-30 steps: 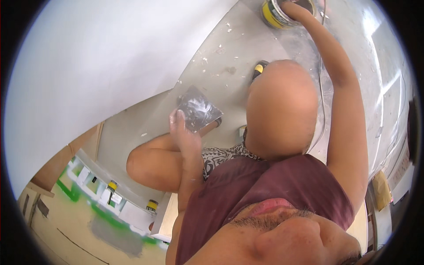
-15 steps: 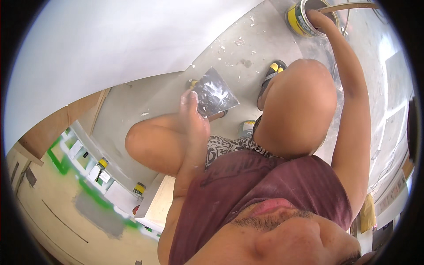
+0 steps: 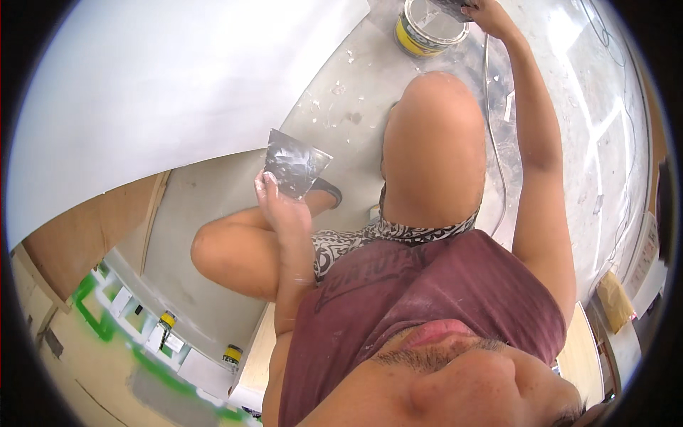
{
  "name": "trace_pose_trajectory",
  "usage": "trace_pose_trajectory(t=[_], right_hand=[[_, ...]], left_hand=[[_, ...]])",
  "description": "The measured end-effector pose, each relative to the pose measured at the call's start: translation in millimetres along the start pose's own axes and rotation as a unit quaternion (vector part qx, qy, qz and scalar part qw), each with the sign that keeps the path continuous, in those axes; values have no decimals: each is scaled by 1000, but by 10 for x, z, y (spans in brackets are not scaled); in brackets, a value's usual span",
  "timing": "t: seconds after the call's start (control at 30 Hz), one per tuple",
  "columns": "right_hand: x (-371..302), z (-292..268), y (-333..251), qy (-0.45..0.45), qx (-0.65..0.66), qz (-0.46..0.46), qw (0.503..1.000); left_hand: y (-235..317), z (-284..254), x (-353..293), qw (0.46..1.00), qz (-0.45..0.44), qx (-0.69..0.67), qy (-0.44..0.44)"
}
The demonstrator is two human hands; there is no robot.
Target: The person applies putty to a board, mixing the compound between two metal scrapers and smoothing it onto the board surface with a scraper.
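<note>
My left hand (image 3: 279, 205) grips a wide metal putty knife (image 3: 293, 162) smeared with white filler, blade up, in front of my bent left knee. My right hand (image 3: 489, 13) reaches far out to a yellow and grey bucket of filler (image 3: 425, 30) on the floor and holds a second tool at the bucket's rim; only a dark edge of that tool shows at the top of the picture. I am crouched, with my right knee raised between the two hands.
A big white wall panel (image 3: 163, 85) fills the upper left. The grey floor (image 3: 334, 92) carries white splatters. A thin cable (image 3: 491, 135) runs beside my right knee. Small yellow-capped tubes (image 3: 165, 320) and white boxes lie at lower left.
My view has swung, so the bucket sits further left. My left hand has lifted the putty knife higher and turned its blade more upright. My right hand stays at the bucket.
</note>
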State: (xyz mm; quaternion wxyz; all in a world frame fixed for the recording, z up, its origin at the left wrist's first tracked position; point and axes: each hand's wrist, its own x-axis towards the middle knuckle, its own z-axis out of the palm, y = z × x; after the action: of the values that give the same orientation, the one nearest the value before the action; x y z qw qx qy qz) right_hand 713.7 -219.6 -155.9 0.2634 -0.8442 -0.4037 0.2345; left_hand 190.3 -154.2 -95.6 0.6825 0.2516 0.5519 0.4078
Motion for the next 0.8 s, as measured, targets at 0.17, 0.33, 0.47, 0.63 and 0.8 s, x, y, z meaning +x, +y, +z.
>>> trace_pose_trajectory(t=[0.17, 0.33, 0.47, 0.63, 0.8], right_hand=[[-114, -110, 86, 75, 98, -55, 991], [-189, -405, -121, 113, 184, -74, 973], [-437, -775, -642, 168, 93, -57, 980], [-517, -911, -1079, 220, 122, -131, 959], [-776, -753, -1015, 233, 227, -184, 927]], left_hand=[[23, 25, 17, 996, -34, -15, -79], [-133, 683, 167, 986, -61, 25, -153], [-460, 1615, 522, 944, -122, 25, -307], [-841, 2821, 926, 902, -219, -51, -367], [-661, 3506, 795, 895, -248, -91, -359]])
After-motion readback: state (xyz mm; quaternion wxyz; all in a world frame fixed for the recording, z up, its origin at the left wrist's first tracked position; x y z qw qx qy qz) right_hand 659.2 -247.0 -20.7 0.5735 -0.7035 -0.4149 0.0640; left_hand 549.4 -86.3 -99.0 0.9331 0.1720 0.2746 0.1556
